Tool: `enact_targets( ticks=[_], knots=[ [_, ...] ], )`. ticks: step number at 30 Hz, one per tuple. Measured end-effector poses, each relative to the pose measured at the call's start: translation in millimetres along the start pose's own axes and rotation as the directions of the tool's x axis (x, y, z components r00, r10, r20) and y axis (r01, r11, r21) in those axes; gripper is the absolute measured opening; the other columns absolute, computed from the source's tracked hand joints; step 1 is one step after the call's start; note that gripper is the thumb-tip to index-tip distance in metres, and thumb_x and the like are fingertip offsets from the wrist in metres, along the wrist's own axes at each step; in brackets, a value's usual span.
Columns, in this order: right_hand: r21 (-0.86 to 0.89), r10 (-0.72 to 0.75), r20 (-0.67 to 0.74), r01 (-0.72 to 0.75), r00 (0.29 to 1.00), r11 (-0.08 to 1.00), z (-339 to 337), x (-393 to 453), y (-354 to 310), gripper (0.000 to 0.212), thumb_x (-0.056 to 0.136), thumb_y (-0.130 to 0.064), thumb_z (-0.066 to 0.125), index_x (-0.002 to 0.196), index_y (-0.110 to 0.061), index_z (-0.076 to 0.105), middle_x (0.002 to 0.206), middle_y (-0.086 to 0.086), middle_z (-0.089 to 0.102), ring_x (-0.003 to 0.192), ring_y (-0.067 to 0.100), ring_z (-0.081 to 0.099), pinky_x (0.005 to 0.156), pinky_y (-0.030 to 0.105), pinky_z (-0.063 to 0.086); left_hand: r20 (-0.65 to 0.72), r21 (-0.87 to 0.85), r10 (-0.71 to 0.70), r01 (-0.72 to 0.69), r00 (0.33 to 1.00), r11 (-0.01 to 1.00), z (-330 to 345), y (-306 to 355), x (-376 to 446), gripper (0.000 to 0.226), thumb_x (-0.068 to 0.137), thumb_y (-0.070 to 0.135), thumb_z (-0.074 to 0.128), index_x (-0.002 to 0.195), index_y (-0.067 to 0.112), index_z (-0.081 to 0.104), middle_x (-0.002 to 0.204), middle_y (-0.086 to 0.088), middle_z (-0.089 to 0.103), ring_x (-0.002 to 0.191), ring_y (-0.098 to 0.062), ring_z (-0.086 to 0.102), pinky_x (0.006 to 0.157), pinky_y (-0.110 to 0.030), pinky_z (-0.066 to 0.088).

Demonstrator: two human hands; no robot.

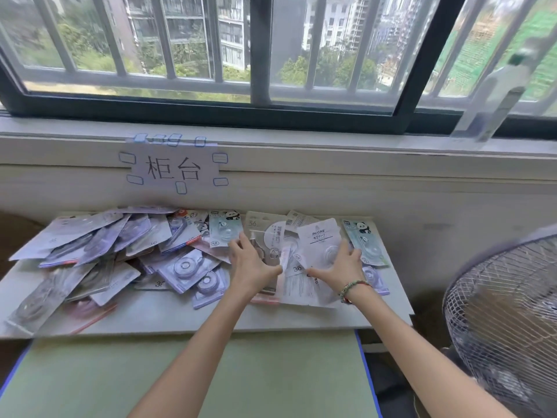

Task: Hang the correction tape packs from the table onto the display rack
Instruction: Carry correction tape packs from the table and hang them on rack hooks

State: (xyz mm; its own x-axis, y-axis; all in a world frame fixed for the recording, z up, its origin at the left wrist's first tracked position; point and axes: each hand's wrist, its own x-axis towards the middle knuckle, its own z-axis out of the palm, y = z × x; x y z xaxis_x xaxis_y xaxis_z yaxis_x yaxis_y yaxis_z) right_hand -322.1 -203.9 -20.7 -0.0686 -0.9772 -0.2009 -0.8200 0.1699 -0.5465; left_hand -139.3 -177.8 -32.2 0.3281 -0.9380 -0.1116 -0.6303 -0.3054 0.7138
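Both hands, left [251, 263] and right [340, 267], spread-fingered, gather white carded blister correction tape packs [319, 239] at two o'clock on the pale bench [180, 315], probably for hanging.

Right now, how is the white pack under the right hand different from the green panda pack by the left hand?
The white card pack with grey lettering is plain, while the pale green panda-print pack has a cartoon panda. The right hand rests on the white pack; the left hand only reaches the green pack's edge. Both lie on the white table.
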Motion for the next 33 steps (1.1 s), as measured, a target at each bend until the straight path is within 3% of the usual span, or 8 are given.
enact_targets(
  ticks=[5, 9, 11, 16, 21, 25, 33],
  knots=[
    [0.064, 0.031, -0.094, -0.025, 0.995, 0.998, 3.7, -63.2, 1.9, 0.112, 0.066, -0.049, 0.081, 0.146, -0.008, 0.015, 0.142, 0.015, 0.024, 0.134, 0.029, 0.03, 0.106, 0.039, 0.033, -0.008, -0.077, 0.044, -0.045, 0.999, 0.996, -21.7, -20.1, -46.7, 0.12, 0.072, 0.035, 0.08, 0.152, 0.012, -0.006, 0.145, -0.017, 0.024, 0.131, -0.032, 0.037, 0.1, -0.038, 0.039],
    [0.146, 0.14, -0.23, -0.108, 0.963, 0.983, 3.5, -134.2, 13.1, 0.113, 0.066, -0.048, 0.081, 0.146, -0.007, 0.014, 0.142, 0.015, 0.027, 0.132, 0.032, 0.032, 0.104, 0.041, 0.034, 0.053, -0.086, 0.127, -0.122, 0.99, 0.989, -34.5, -41.2, -89.0, 0.13, 0.063, 0.049, 0.082, 0.152, 0.018, -0.008, 0.136, -0.017, 0.041, 0.123, -0.031, 0.046, 0.1, -0.044, 0.044],
    [0.195, 0.201, -0.311, -0.144, 0.929, 0.97, 1.5, -175.0, 27.1, 0.12, 0.066, -0.048, 0.082, 0.149, -0.005, 0.006, 0.145, 0.018, 0.024, 0.135, 0.033, 0.028, 0.107, 0.04, 0.031, 0.093, -0.114, 0.189, -0.178, 0.977, 0.977, -34.6, -44.1, -117.1, 0.129, 0.055, 0.05, 0.08, 0.15, 0.024, -0.003, 0.125, -0.014, 0.05, 0.115, -0.031, 0.053, 0.094, -0.046, 0.049],
    [0.309, 0.429, -0.474, -0.311, 0.769, 0.899, -5.3, -294.3, 85.8, 0.128, 0.066, -0.047, 0.082, 0.151, -0.006, -0.005, 0.148, 0.024, 0.018, 0.137, 0.036, 0.023, 0.11, 0.04, 0.026, 0.251, -0.161, 0.334, -0.302, 0.908, 0.94, -17.5, -37.0, -201.9, 0.109, 0.062, 0.033, 0.085, 0.145, 0.004, 0.021, 0.125, -0.019, 0.044, 0.116, -0.034, 0.05, 0.098, -0.04, 0.045],
    [0.403, 0.609, -0.567, -0.459, 0.554, 0.792, -27.9, -410.1, 144.0, 0.131, 0.061, -0.048, 0.084, 0.151, -0.009, -0.003, 0.139, 0.027, 0.028, 0.126, 0.04, 0.038, 0.105, 0.044, 0.035, 0.356, -0.265, 0.496, -0.423, 0.792, 0.867, 11.0, -2.0, -283.8, 0.101, 0.051, 0.049, 0.078, 0.131, 0.005, 0.033, 0.102, -0.016, 0.058, 0.095, -0.03, 0.058, 0.08, -0.037, 0.051],
    [0.488, 0.693, -0.606, -0.505, 0.39, 0.712, -42.2, -500.2, 187.6, 0.128, 0.063, -0.044, 0.085, 0.151, -0.008, -0.001, 0.134, 0.024, 0.031, 0.122, 0.039, 0.039, 0.101, 0.039, 0.037, 0.476, -0.286, 0.618, -0.555, 0.625, 0.781, 37.2, 31.3, -366.6, 0.119, 0.066, 0.04, 0.081, 0.152, 0.005, 0.005, 0.132, -0.02, 0.042, 0.123, -0.034, 0.046, 0.099, -0.037, 0.041],
    [0.658, 0.806, -0.593, -0.576, 0.0, 0.485, -68.0, -693.9, 272.8, 0.127, 0.064, -0.046, 0.084, 0.151, -0.008, -0.002, 0.134, 0.025, 0.032, 0.122, 0.038, 0.039, 0.101, 0.041, 0.037, 0.622, -0.417, 0.729, -0.668, 0.285, 0.617, 110.1, 77.7, -553.5, 0.1, 0.069, 0.042, 0.078, 0.142, 0.006, 0.019, 0.125, -0.016, 0.043, 0.11, -0.032, 0.049, 0.087, -0.044, 0.049]
  ],
)
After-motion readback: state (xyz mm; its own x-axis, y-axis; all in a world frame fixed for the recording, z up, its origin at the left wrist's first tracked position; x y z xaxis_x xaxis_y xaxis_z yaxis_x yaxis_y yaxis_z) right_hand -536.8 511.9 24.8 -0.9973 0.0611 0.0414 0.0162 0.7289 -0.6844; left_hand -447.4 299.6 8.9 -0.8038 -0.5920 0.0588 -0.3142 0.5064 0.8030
